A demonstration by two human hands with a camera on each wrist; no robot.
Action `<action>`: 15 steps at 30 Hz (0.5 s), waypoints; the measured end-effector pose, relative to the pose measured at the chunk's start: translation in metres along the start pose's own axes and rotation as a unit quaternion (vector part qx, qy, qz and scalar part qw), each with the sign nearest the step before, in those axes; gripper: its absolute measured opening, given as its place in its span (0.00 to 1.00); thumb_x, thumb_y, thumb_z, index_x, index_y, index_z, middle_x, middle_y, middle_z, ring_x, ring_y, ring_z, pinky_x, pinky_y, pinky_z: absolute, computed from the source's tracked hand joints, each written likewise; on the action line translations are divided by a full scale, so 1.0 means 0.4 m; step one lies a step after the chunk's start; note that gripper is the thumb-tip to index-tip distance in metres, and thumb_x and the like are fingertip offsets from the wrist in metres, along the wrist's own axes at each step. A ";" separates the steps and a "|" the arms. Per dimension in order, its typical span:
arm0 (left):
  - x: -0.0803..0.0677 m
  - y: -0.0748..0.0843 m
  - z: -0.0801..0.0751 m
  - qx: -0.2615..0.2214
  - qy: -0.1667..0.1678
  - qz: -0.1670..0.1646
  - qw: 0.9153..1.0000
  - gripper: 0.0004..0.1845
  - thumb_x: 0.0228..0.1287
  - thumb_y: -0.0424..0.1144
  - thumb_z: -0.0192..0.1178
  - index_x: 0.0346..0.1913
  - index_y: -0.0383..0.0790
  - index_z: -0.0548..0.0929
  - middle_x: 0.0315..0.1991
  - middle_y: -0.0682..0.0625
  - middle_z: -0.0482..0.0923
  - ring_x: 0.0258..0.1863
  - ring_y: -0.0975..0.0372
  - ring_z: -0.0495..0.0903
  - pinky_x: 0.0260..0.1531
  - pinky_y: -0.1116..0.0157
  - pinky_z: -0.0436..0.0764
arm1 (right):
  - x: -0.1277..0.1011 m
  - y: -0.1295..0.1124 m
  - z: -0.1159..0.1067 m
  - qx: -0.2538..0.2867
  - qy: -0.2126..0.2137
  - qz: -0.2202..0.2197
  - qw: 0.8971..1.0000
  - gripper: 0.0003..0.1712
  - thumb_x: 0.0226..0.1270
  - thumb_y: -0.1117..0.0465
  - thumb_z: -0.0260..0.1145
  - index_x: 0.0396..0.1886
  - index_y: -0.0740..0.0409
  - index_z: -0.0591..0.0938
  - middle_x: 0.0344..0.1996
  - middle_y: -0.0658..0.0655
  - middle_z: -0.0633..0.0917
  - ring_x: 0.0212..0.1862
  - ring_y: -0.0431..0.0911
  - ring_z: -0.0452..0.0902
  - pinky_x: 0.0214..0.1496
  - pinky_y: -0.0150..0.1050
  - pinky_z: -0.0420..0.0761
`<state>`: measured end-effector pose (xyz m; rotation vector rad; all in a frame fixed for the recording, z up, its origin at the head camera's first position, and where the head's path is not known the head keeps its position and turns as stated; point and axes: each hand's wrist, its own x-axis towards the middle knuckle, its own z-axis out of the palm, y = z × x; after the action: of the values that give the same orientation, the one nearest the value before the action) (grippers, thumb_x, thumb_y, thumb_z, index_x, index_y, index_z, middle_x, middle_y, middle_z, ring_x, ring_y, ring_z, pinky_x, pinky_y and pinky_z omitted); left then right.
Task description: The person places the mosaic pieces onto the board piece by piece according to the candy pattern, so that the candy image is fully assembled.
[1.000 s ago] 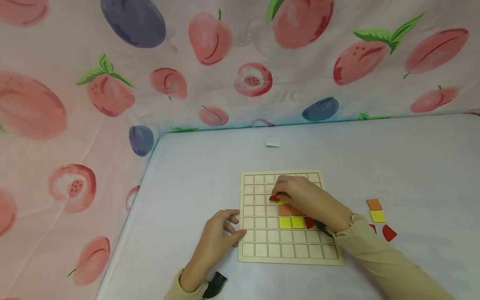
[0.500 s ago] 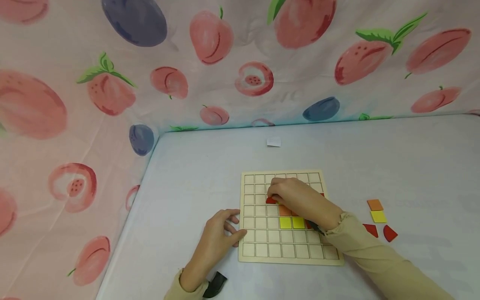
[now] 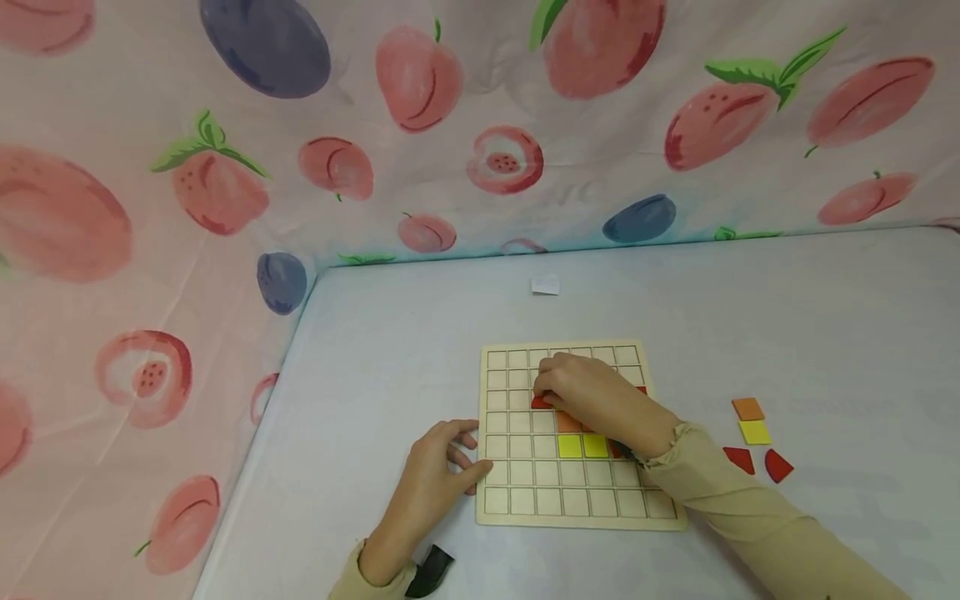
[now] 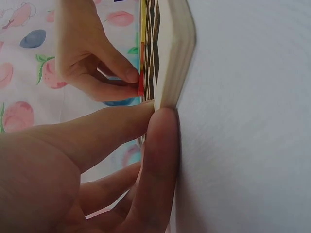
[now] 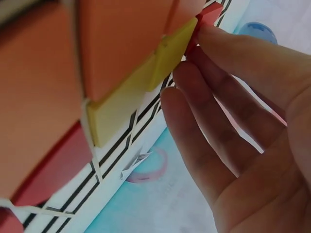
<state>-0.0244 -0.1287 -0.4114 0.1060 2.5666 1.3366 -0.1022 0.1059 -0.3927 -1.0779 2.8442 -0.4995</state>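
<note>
My right hand pinches the red tile at frame centre over the board; my left hand, fingers relaxed, steadies its left edge.

Pale blue table fills the lower frame. On it: wooden grid board bottom centre, loose orange tile, yellow tile and two red pieces right of the board, white scrap above.
</note>
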 end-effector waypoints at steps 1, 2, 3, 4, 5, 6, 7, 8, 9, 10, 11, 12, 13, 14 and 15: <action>0.000 0.000 0.000 0.000 0.000 0.000 1.000 0.26 0.55 0.30 0.71 0.58 0.31 0.78 0.41 0.47 0.76 0.31 0.65 0.79 0.21 0.70 0.83 | -0.001 0.000 0.000 0.000 -0.002 0.000 1.000 0.04 0.59 0.65 0.74 0.31 0.52 0.88 0.29 0.47 0.81 0.34 0.41 0.76 0.38 0.33 0.83; 0.000 0.000 0.001 0.000 0.000 0.000 1.000 0.26 0.55 0.30 0.71 0.58 0.31 0.78 0.41 0.47 0.76 0.31 0.65 0.79 0.21 0.70 0.83 | -0.001 0.000 -0.001 -0.001 -0.002 0.000 1.000 0.04 0.59 0.65 0.74 0.31 0.52 0.88 0.29 0.47 0.81 0.34 0.41 0.75 0.37 0.33 0.83; 0.000 -0.001 0.001 0.000 -0.001 0.000 1.000 0.26 0.55 0.30 0.71 0.58 0.31 0.78 0.41 0.47 0.76 0.31 0.64 0.79 0.21 0.70 0.83 | -0.003 -0.001 -0.002 -0.003 -0.002 -0.001 1.000 0.04 0.59 0.65 0.74 0.32 0.53 0.88 0.29 0.47 0.81 0.34 0.41 0.75 0.37 0.32 0.83; 0.000 -0.001 0.001 -0.002 -0.001 0.000 1.000 0.26 0.55 0.29 0.71 0.58 0.31 0.78 0.41 0.47 0.76 0.31 0.64 0.79 0.21 0.70 0.84 | -0.004 -0.001 -0.003 -0.005 -0.002 -0.003 1.000 0.04 0.59 0.66 0.74 0.32 0.53 0.87 0.30 0.47 0.81 0.34 0.41 0.75 0.37 0.33 0.83; 0.001 -0.001 0.002 -0.003 -0.001 0.000 1.000 0.26 0.55 0.29 0.71 0.58 0.31 0.78 0.41 0.47 0.76 0.31 0.64 0.79 0.21 0.70 0.84 | -0.006 0.000 -0.005 -0.006 -0.001 -0.003 1.000 0.04 0.60 0.66 0.74 0.33 0.53 0.87 0.30 0.47 0.81 0.35 0.41 0.75 0.37 0.33 0.83; 0.001 -0.001 0.002 -0.004 -0.002 -0.001 1.000 0.26 0.55 0.29 0.71 0.58 0.31 0.78 0.41 0.47 0.76 0.31 0.64 0.79 0.21 0.71 0.84 | -0.009 0.000 -0.008 -0.004 0.000 -0.002 1.000 0.04 0.60 0.66 0.74 0.33 0.52 0.87 0.31 0.47 0.81 0.34 0.41 0.75 0.36 0.32 0.82; 0.001 -0.001 0.002 -0.004 -0.001 -0.001 1.000 0.26 0.55 0.29 0.71 0.58 0.31 0.78 0.41 0.47 0.76 0.31 0.64 0.79 0.21 0.71 0.84 | -0.012 0.000 -0.011 -0.005 0.001 0.000 1.000 0.05 0.60 0.65 0.73 0.34 0.52 0.87 0.31 0.48 0.81 0.35 0.41 0.75 0.36 0.33 0.82; 0.001 -0.002 0.003 -0.004 -0.001 -0.001 1.000 0.26 0.55 0.29 0.71 0.59 0.31 0.78 0.42 0.47 0.76 0.31 0.64 0.79 0.21 0.71 0.84 | -0.017 0.001 -0.015 -0.006 0.003 0.001 1.000 0.05 0.60 0.65 0.74 0.35 0.53 0.87 0.32 0.48 0.82 0.35 0.41 0.75 0.37 0.34 0.83; 0.001 -0.002 0.003 -0.005 -0.001 -0.002 1.000 0.26 0.55 0.29 0.71 0.59 0.31 0.78 0.42 0.47 0.76 0.31 0.64 0.79 0.21 0.71 0.84 | -0.023 0.002 -0.019 -0.006 0.003 0.005 1.000 0.06 0.60 0.65 0.74 0.36 0.53 0.87 0.33 0.48 0.82 0.36 0.41 0.76 0.38 0.34 0.83; 0.001 -0.003 0.004 -0.005 -0.001 -0.002 1.000 0.26 0.55 0.29 0.71 0.59 0.31 0.78 0.42 0.47 0.76 0.31 0.64 0.79 0.21 0.71 0.84 | -0.030 0.004 -0.024 -0.004 0.006 0.008 1.000 0.06 0.60 0.65 0.74 0.37 0.53 0.87 0.34 0.48 0.82 0.37 0.41 0.76 0.38 0.35 0.83; 0.001 -0.004 0.004 -0.003 0.000 -0.001 1.000 0.26 0.55 0.30 0.71 0.59 0.31 0.78 0.42 0.47 0.76 0.31 0.64 0.79 0.21 0.71 0.84 | -0.037 0.006 -0.028 -0.002 0.008 0.010 1.000 0.07 0.59 0.65 0.74 0.38 0.53 0.87 0.35 0.49 0.82 0.37 0.42 0.76 0.38 0.35 0.83; 0.001 -0.004 0.004 -0.003 0.000 -0.001 1.000 0.26 0.55 0.30 0.71 0.59 0.31 0.78 0.42 0.47 0.76 0.31 0.64 0.79 0.21 0.71 0.84 | -0.045 0.008 -0.033 -0.003 0.012 0.013 1.000 0.08 0.60 0.65 0.74 0.39 0.54 0.87 0.36 0.49 0.82 0.38 0.42 0.76 0.39 0.36 0.84; 0.001 -0.004 0.004 -0.003 0.001 -0.001 1.000 0.27 0.55 0.30 0.71 0.58 0.31 0.78 0.42 0.47 0.76 0.30 0.64 0.79 0.21 0.71 0.84 | -0.054 0.011 -0.037 -0.006 0.016 0.015 1.000 0.08 0.60 0.65 0.74 0.40 0.54 0.87 0.36 0.49 0.82 0.38 0.42 0.76 0.40 0.37 0.84; 0.001 -0.004 0.004 -0.004 0.001 -0.001 1.000 0.26 0.55 0.29 0.71 0.58 0.31 0.78 0.42 0.47 0.76 0.30 0.64 0.79 0.21 0.70 0.84 | -0.063 0.014 -0.041 -0.009 0.021 0.016 1.000 0.08 0.60 0.66 0.73 0.40 0.54 0.86 0.37 0.50 0.82 0.39 0.42 0.76 0.40 0.37 0.84; 0.001 -0.004 0.004 -0.004 0.001 0.000 1.000 0.26 0.55 0.29 0.71 0.58 0.31 0.78 0.42 0.47 0.76 0.30 0.64 0.79 0.21 0.70 0.84 | -0.071 0.017 -0.045 -0.011 0.027 0.018 0.999 0.09 0.60 0.66 0.73 0.40 0.54 0.86 0.36 0.49 0.82 0.38 0.42 0.75 0.39 0.37 0.84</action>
<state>-0.0242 -0.1284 -0.4136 0.1021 2.5623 1.3488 -0.0882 0.1344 -0.3796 -1.0291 2.9159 -0.5041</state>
